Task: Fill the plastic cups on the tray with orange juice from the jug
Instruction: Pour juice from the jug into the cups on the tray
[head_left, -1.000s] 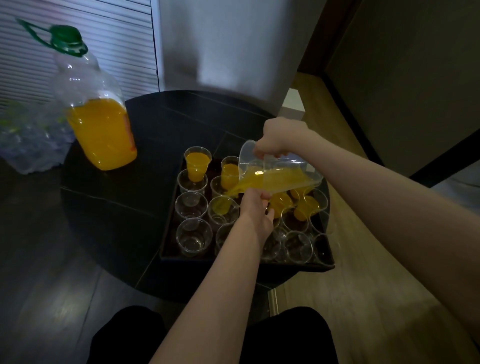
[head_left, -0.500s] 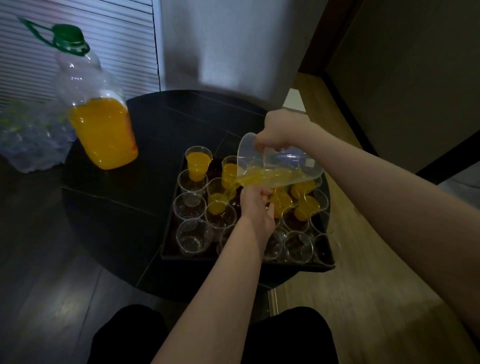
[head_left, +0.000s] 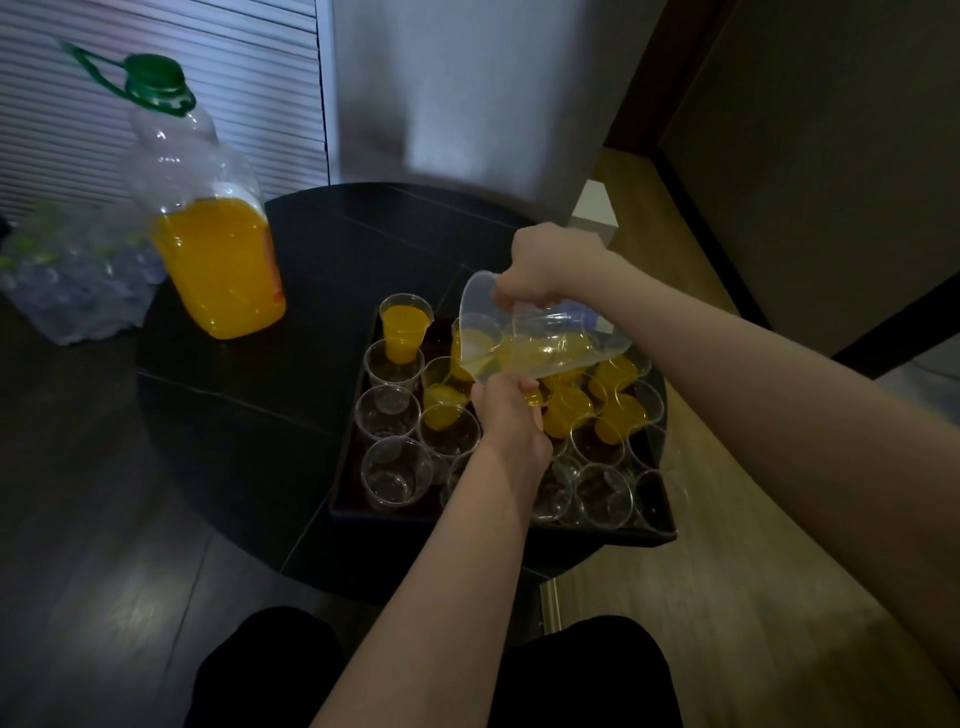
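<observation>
A seated person works over a dark tray (head_left: 345, 512) that rests on a round black table (head_left: 249, 415). The right hand (head_left: 550, 265) grips a clear plastic jug (head_left: 550, 340) from above, its fingers curled round the jug's upper side; the jug is tipped steeply, mouth toward the left, and hangs over the middle of the tray with only a shallow layer of orange juice (head_left: 535, 353) pooled along its lower wall. The left hand (head_left: 511, 415) reaches in from below and holds a clear plastic cup just under the jug's lip, fingers wrapped round it; the cup itself is almost wholly hidden by the hand and the jug, so its fill level cannot be told. The tray carries rows of clear plastic cups standing close together. A filled cup (head_left: 405, 325) stands at the far left corner, and several more filled cups (head_left: 618, 415) cluster on the right, behind and beneath the jug. Empty cups (head_left: 397, 470) occupy the left column and the near row. On the table, well apart from the tray to the left, stands a large transparent bottle (head_left: 208, 223) with a green cap (head_left: 156, 78), roughly half full of orange juice. Left of the table lies a shrink-wrapped pack of bottles (head_left: 67, 275). The person's dark-clothed knees (head_left: 270, 670) show at the bottom edge.
</observation>
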